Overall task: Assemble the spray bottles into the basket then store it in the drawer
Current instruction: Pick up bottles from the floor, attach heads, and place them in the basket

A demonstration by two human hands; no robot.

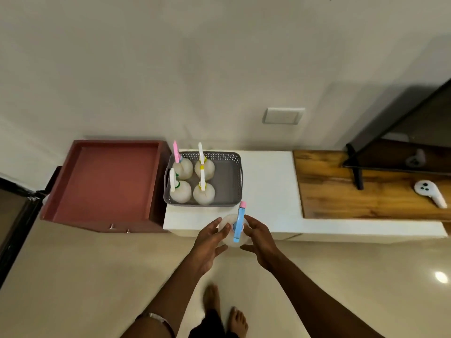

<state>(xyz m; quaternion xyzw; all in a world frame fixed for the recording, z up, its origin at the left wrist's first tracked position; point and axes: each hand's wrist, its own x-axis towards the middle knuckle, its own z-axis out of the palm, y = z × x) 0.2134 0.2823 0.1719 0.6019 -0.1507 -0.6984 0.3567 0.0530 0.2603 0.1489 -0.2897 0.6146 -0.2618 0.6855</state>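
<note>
A person stands barefoot at a low white counter (268, 186), both arms reaching forward. The left hand (210, 242) and right hand (260, 240) cup a translucent spray bottle (228, 237) from either side, fingers spread and curled against its round body, so the grip is closed on the bottle between the two palms. The bottle sits at the counter's near edge, just in front of the basket (229, 176); whether its base rests on the counter or is lifted cannot be told from above. It stands upright, seen from the top, and its blue spray head (238, 224) runs as a long bar from near to far, tilting slightly right, with the pink tip at the far end pointing toward the basket. The grey perforated basket lies on the counter's left end with its long side running left to right. Four bottles stand upright in its left half in two rows: a pink-headed one (176, 152) at far left, three white-headed ones (201, 154) filling the rest; their heads all run near to far. The right half of the basket shows bare floor. Left of the counter, touching it, an open reddish drawer (107, 181) is pulled out. On the wooden top (353, 191) to the right lies a white controller (430, 192).
</note>
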